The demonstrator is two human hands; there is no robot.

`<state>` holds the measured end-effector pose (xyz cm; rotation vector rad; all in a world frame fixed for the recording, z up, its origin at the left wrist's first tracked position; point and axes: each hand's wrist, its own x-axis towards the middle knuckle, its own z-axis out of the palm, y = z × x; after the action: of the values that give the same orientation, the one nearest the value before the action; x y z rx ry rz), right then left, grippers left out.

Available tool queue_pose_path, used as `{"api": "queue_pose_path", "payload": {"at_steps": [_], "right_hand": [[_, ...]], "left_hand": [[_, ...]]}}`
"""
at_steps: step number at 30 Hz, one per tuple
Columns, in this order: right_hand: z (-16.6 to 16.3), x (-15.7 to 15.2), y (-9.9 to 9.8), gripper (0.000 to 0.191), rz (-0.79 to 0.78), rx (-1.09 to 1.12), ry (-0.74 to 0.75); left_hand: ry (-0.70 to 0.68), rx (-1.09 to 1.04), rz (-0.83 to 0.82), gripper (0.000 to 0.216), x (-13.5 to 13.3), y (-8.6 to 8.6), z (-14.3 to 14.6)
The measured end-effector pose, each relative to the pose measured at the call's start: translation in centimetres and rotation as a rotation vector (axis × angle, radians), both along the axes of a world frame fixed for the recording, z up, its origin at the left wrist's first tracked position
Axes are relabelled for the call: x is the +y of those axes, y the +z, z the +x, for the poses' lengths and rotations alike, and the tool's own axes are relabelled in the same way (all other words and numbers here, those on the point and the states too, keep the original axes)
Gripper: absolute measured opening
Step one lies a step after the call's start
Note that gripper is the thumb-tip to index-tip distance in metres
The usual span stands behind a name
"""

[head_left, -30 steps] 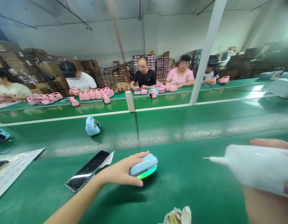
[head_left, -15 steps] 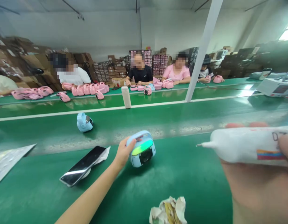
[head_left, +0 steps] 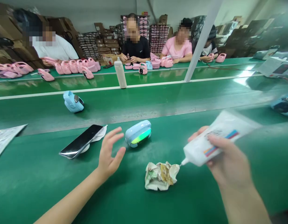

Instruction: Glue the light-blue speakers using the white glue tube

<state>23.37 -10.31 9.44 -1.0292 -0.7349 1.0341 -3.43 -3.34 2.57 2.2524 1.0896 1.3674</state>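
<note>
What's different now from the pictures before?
The left grip let go of the glowing blue gadget, which now sits on the green table with that grip open beside it. The right grip still holds the white tube, but swung its tip down and left to the edge of the crumpled paper; whether they touch, I can't tell. The paper and black phone stayed put.

1 head-worn camera looks forward and down, close over the green worktop (head_left: 192, 199), toward the far wall (head_left: 99, 11).
</note>
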Motion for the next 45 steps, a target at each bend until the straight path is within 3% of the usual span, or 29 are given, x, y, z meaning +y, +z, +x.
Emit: {"api": "queue_pose_path", "payload": {"at_steps": [1, 3, 6, 8, 13, 17, 19, 23, 26, 29, 33, 38, 40, 45], "right_hand": [[-0.2, -0.3, -1.2, 0.024, -0.103, 0.029, 0.001], [-0.7, -0.8, -3.4, 0.029, -0.219, 0.076, -0.010], [-1.4, -0.6, -5.7, 0.033, -0.212, 0.131, -0.031], [-1.5, 0.0, -6.5, 0.034, -0.167, 0.217, -0.044], [1.9, 2.8, -6.2, 0.030, -0.004, 0.462, -0.116], [6.7, 6.8, -5.5, 0.023, 0.173, 0.604, -0.130], [8.1, 9.1, -6.1, 0.018, 0.199, 0.639, -0.109], [8.4, 11.9, -9.1, 0.017, 0.180, 0.700, -0.032], [8.0, 11.7, -10.9, 0.022, 0.209, 0.772, 0.009], [8.0, 10.6, -11.1, 0.024, 0.234, 0.840, 0.026], [8.3, 9.7, -10.2, 0.023, 0.252, 0.880, 0.045], [8.1, 9.1, -9.1, 0.028, 0.296, 0.877, 0.041], [7.8, 8.9, -8.6, 0.030, 0.304, 0.862, 0.041], [6.7, 7.3, -6.7, 0.031, 0.298, 0.813, 0.015]], "left_hand": [[-0.053, -0.002, -0.066, 0.028, -1.3, -0.3, 0.1], [-0.187, 0.019, -0.379, 0.028, -3.1, -1.1, 0.5], [-0.261, 0.050, -0.882, 0.049, -3.4, -2.3, 1.8], [-0.243, 0.056, -1.000, 0.060, -2.4, -2.6, 3.2], [-0.266, 0.022, -0.952, 0.072, 0.8, -2.3, 8.9], [-0.168, -0.065, -0.915, 0.066, 3.1, -2.2, 13.8], [-0.106, -0.113, -0.933, 0.060, 4.2, -2.2, 15.6], [-0.052, -0.236, -1.035, 0.052, 5.5, -2.2, 17.4], [-0.052, -0.379, -1.135, 0.046, 5.1, -2.4, 18.0], [-0.088, -0.534, -1.248, 0.037, 4.2, -2.5, 18.6], [-0.212, -0.630, -1.396, 0.027, 2.9, -2.0, 19.4], [-0.409, -0.654, -1.585, 0.051, 1.5, -0.8, 19.9], [-0.469, -0.704, -1.630, 0.051, 1.0, -0.6, 20.2], [-0.441, -0.837, -1.634, 0.046, 0.0, 0.0, 19.1]]}}
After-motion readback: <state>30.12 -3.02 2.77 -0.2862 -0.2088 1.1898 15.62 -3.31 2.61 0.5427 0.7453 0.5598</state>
